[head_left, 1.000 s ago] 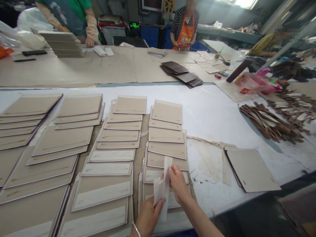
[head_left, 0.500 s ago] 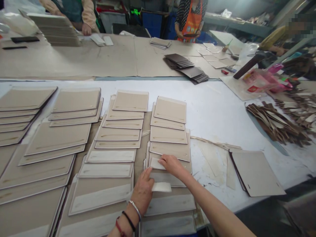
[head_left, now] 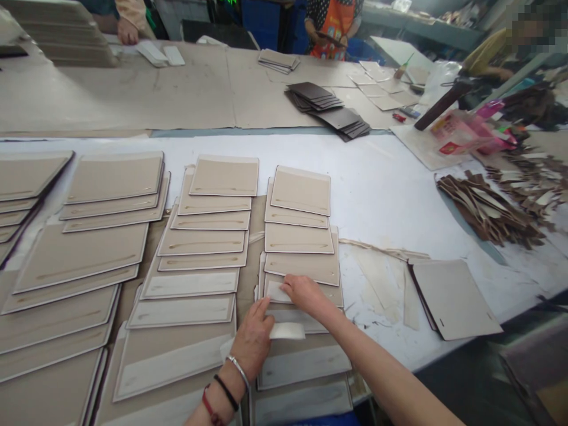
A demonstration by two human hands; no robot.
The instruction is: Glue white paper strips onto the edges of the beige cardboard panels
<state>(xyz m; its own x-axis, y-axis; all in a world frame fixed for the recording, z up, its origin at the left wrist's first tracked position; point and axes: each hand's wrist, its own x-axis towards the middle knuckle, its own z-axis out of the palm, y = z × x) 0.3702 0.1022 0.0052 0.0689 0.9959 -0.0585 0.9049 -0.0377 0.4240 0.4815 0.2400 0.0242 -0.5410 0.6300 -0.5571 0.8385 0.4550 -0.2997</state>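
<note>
My right hand (head_left: 306, 294) has its fingers bunched on the edge of a short white strip (head_left: 276, 291), which lies along the lower part of a beige panel in the right-hand column. At the strip's left end rests a fingertip of my left hand (head_left: 252, 332). Another white strip (head_left: 288, 331) pokes out from under my left palm, held in that hand. Just above both hands is a beige panel (head_left: 304, 265) with a thin dark edge. Below them, a panel carries a wide white strip (head_left: 306, 362) across it.
More overlapping beige panels (head_left: 202, 241) run in columns to the left, some with brownish glue-like streaks. A loose stack of panels (head_left: 455, 299) lies at right, near brown scraps (head_left: 492, 207). Dark panels (head_left: 328, 109) sit on the far table, where other people stand.
The view has shifted slightly, so the panels at left appear further left and the far table higher. My hands keep nearly the same place on the strip.
</note>
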